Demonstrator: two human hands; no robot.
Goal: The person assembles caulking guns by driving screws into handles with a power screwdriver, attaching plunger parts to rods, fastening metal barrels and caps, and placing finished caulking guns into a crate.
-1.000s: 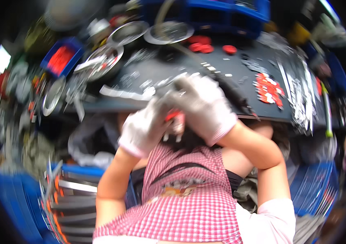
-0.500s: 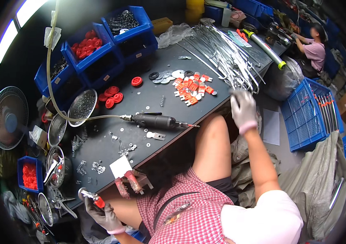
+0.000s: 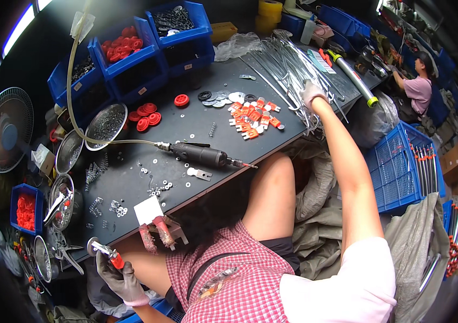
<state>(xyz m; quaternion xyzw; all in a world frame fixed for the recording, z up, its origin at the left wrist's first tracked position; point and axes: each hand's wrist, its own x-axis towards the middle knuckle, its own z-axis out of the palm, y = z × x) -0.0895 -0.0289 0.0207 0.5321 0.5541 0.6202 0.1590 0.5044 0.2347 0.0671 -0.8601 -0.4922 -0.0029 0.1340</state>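
My left hand (image 3: 119,282), in a pale work glove, is closed on a small assembly (image 3: 114,259) with an orange-red plastic body, metal neck and round metal disc; it is off the table's near left edge. My gloved right hand (image 3: 312,95) reaches over the far right of the table. Its fingers look curled round a metal rod in the heap of long thin rods with bent ends (image 3: 293,75); which rod is hidden. Left of that heap lie several orange-red plastic parts with metal pieces (image 3: 253,117).
A black air screwdriver (image 3: 199,154) with a hose rests on the dark table (image 3: 207,196). Blue bins (image 3: 137,70) and metal bowls of small parts line its far and left sides. A blue crate (image 3: 393,172) stands right. A co-worker (image 3: 418,91) sits far right.
My right hand has moved from beyond the table edge up and away onto the heap of rods. My left hand keeps the assembly, whose disc is now turned more into view.
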